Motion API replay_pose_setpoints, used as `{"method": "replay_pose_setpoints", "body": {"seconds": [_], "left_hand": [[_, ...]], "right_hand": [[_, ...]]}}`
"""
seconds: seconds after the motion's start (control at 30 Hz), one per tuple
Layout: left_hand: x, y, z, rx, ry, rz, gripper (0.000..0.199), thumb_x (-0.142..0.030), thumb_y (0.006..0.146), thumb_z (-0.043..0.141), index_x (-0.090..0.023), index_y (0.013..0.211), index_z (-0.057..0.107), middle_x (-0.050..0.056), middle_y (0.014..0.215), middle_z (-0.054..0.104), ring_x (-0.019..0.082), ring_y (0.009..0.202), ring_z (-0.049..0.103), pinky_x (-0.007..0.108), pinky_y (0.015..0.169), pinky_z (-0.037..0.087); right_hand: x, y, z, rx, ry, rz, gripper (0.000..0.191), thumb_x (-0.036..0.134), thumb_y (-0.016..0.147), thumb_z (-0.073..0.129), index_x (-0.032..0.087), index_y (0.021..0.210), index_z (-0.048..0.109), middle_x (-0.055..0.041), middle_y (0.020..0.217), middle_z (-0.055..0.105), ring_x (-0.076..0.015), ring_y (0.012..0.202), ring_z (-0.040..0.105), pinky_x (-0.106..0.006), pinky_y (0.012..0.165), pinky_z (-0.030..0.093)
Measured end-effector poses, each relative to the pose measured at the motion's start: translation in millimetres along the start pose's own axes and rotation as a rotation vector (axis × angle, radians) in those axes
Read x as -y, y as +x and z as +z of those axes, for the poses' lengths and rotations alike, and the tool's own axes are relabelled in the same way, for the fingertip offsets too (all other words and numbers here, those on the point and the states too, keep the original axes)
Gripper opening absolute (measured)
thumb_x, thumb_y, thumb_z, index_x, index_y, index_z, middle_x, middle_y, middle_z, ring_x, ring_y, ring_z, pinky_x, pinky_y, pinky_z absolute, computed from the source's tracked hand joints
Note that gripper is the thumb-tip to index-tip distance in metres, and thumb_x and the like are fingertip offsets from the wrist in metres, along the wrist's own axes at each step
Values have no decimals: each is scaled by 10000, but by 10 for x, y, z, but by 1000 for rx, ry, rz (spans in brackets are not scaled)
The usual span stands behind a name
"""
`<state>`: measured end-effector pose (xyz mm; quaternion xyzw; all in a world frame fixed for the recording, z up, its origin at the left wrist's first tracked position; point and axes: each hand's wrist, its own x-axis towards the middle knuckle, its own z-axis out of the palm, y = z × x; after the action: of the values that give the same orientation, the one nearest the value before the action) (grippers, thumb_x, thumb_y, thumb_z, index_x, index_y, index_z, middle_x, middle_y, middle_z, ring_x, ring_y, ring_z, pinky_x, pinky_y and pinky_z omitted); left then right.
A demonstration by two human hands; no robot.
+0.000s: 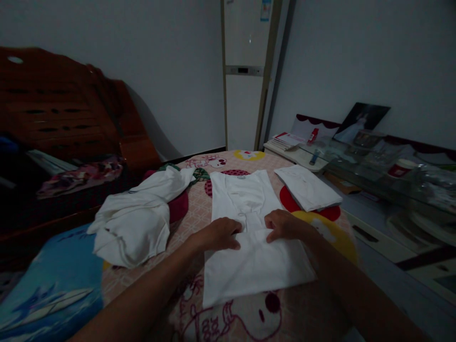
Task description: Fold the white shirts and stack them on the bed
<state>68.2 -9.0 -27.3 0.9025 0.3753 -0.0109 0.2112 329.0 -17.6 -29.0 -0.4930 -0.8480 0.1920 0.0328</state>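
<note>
A white shirt [249, 266] lies flat in front of me, its neckline and small label at the far end, its sides tucked into a long narrow shape. My left hand [221, 233] is closed on a crosswise fold near the shirt's middle, thumb and fingers pinching the cloth. Level with it, my right hand [284, 225] pinches the same fold on the right side. Both hands rest low on the shirt. A crumpled heap of white clothing [137, 223] sits to the left. To the right is a neatly folded white garment [308, 186].
A patterned pink cloth [194, 204] covers the surface beneath the clothes. A blue printed stool or cushion [57, 285] is at lower left, a carved wooden bench [60, 104] behind it. A glass-topped cabinet [363, 164] with cluttered items runs along the right. A tall white air conditioner [244, 109] stands in the corner.
</note>
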Motion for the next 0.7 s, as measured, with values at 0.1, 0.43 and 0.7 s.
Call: {"method": "replay_pose_setpoints", "body": {"seconds": [0.1,0.43,0.7], "left_hand": [[40,-40,-7,0,-95,35,169,-325,770,662,-204,879,619,6,814,649,178,753,596,241,607,345],[-16,-189,-336,-60,-309,231,208,-225,889,494,-192,1029,643,27,966,693,152,852,619,219,751,428],[94,205,-1102,-350,145,13,233,-221,872,520,-182,1045,671,63,1012,712,185,902,646,274,816,454]], "right_hand": [[34,-63,-16,-22,25,9,237,315,651,805,173,720,628,25,692,586,-135,686,510,-240,622,304],[134,-266,-264,-78,238,-88,146,183,775,648,157,881,744,-50,848,739,-169,764,652,-248,711,438],[187,125,-1099,-308,-109,-36,228,276,821,593,177,953,750,-58,936,739,-196,867,649,-272,777,441]]}}
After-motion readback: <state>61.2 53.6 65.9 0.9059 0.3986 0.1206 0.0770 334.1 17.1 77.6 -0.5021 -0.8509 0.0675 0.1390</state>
